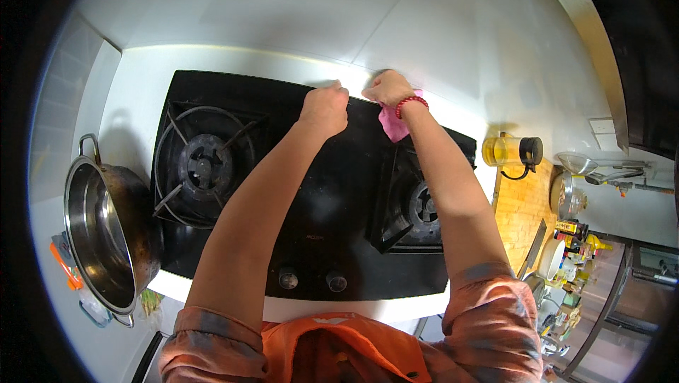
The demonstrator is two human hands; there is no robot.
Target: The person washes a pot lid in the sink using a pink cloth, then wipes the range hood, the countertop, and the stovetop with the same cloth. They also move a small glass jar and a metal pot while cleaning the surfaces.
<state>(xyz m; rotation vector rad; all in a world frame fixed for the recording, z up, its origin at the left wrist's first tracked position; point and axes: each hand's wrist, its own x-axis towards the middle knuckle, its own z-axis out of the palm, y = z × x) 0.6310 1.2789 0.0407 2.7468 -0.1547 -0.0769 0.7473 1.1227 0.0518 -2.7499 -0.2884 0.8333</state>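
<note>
A black two-burner gas cooktop [323, 197] lies before me on a white counter. My left hand [326, 110] is curled into a fist at the cooktop's back edge, with no object visible in it. Its fingertips are turned out of sight. To its right, my right hand [390, 88] holds a pink cloth [393, 123] by the rear edge, close to the wall. Part of the cloth hangs below the palm onto the black glass; the rest is hidden by the hand. A red bead bracelet [412, 105] circles the right wrist.
A large steel pot [101, 229] stands tilted in view at the left, beside the left burner [204, 168]. My right forearm partly covers the right burner [424, 205]. At the right are an oil jug [509, 151], a wooden board [522, 192], a knife [532, 247] and several bottles.
</note>
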